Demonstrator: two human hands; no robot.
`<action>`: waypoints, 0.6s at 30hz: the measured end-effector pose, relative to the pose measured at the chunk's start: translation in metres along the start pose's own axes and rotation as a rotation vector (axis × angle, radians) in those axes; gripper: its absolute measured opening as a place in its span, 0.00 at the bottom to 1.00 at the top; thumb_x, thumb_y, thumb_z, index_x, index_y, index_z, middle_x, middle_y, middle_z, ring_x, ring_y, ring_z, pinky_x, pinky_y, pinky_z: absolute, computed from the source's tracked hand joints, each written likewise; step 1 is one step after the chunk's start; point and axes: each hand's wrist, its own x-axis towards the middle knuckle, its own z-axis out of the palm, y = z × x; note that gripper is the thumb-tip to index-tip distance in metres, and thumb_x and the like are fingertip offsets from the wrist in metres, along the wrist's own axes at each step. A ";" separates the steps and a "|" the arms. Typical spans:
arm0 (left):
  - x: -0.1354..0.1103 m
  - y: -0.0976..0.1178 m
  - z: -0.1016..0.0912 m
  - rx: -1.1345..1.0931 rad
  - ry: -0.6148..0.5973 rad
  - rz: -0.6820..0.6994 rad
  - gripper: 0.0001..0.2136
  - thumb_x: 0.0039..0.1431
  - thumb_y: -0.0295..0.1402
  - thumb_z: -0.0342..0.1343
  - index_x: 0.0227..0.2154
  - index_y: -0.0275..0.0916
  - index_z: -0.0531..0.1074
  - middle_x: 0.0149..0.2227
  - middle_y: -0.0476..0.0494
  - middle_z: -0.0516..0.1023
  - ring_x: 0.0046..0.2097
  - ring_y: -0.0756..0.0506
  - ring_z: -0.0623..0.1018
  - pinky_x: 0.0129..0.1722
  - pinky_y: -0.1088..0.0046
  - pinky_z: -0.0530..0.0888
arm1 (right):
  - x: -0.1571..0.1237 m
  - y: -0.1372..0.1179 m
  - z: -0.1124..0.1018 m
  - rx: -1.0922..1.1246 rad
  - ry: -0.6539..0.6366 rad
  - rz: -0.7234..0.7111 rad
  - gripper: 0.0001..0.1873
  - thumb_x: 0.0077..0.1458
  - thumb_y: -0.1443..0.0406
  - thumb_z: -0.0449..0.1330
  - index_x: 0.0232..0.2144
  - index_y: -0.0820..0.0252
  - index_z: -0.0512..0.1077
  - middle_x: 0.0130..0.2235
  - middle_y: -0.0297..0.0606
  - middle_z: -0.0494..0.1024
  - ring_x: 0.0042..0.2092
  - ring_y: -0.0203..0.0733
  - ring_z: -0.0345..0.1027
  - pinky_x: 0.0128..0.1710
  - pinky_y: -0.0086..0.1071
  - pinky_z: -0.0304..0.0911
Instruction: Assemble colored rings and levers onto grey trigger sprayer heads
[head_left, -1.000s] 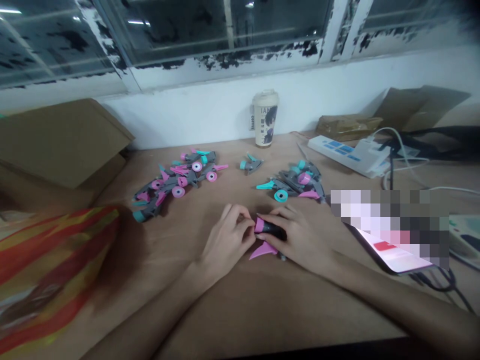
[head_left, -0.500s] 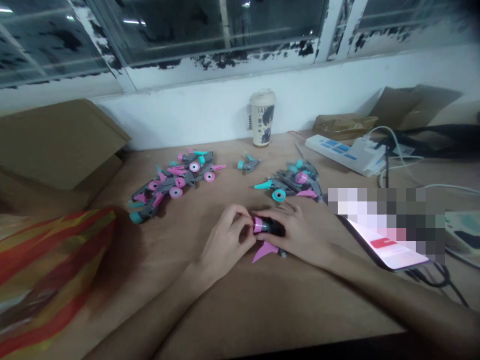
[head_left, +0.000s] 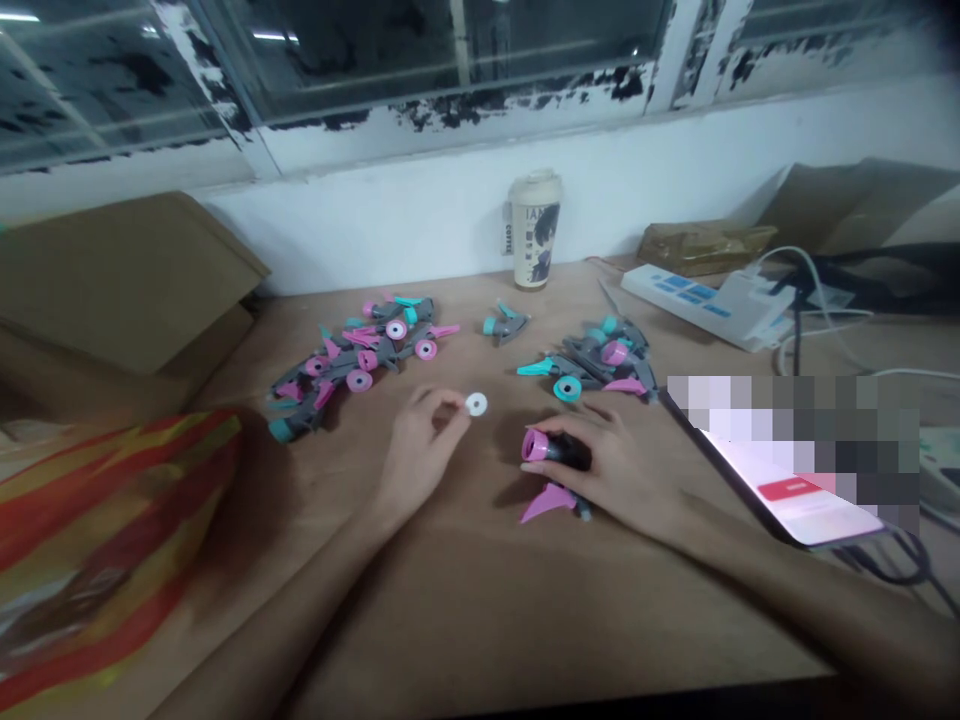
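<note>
1. Left hand [head_left: 420,445]: the fingers pinched a white washer [head_left: 476,404] at its edge, at ten o'clock from the spray head [head_left: 568,451] and apart from it.
2. Right hand [head_left: 615,465]: the fingers were curled around the spray head, whose pink collar [head_left: 535,446] faced nine o'clock; its pink trigger [head_left: 550,501] lay at six o'clock from the collar.
3. Surface [head_left: 480,590]: a single grey-and-teal head [head_left: 510,326] lay at one o'clock from the washer.
</note>
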 end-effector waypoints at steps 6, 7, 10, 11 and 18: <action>-0.012 0.016 0.019 -0.657 -0.305 -0.322 0.05 0.55 0.32 0.49 0.27 0.36 0.63 0.27 0.46 0.74 0.31 0.48 0.77 0.31 0.72 0.75 | -0.002 0.001 0.003 0.153 0.006 -0.032 0.14 0.53 0.58 0.60 0.42 0.54 0.69 0.42 0.34 0.78 0.45 0.43 0.71 0.53 0.45 0.58; -0.013 0.017 0.021 -0.703 -0.323 -0.355 0.05 0.55 0.32 0.49 0.27 0.36 0.62 0.25 0.47 0.74 0.28 0.48 0.76 0.29 0.73 0.74 | -0.003 0.001 0.003 0.186 -0.002 -0.024 0.14 0.53 0.59 0.60 0.43 0.54 0.69 0.43 0.35 0.78 0.45 0.43 0.71 0.50 0.43 0.61; -0.013 0.017 0.021 -0.761 -0.352 -0.397 0.06 0.55 0.33 0.50 0.27 0.36 0.63 0.22 0.48 0.73 0.25 0.50 0.75 0.25 0.75 0.72 | -0.005 0.000 0.003 0.271 -0.029 -0.001 0.16 0.53 0.58 0.60 0.44 0.53 0.68 0.43 0.34 0.77 0.43 0.42 0.72 0.44 0.37 0.66; -0.014 0.017 0.021 -0.753 -0.361 -0.397 0.06 0.55 0.33 0.51 0.27 0.36 0.63 0.22 0.48 0.74 0.25 0.50 0.75 0.26 0.76 0.72 | -0.006 0.000 0.004 0.284 -0.040 0.004 0.16 0.53 0.57 0.60 0.44 0.53 0.68 0.43 0.34 0.77 0.43 0.41 0.72 0.43 0.36 0.67; -0.014 0.016 0.017 -0.680 -0.343 -0.313 0.06 0.52 0.30 0.58 0.33 0.36 0.68 0.27 0.49 0.75 0.29 0.51 0.75 0.27 0.78 0.73 | -0.007 -0.002 0.004 0.302 -0.062 0.018 0.16 0.52 0.59 0.60 0.45 0.52 0.68 0.43 0.32 0.77 0.44 0.40 0.71 0.44 0.35 0.66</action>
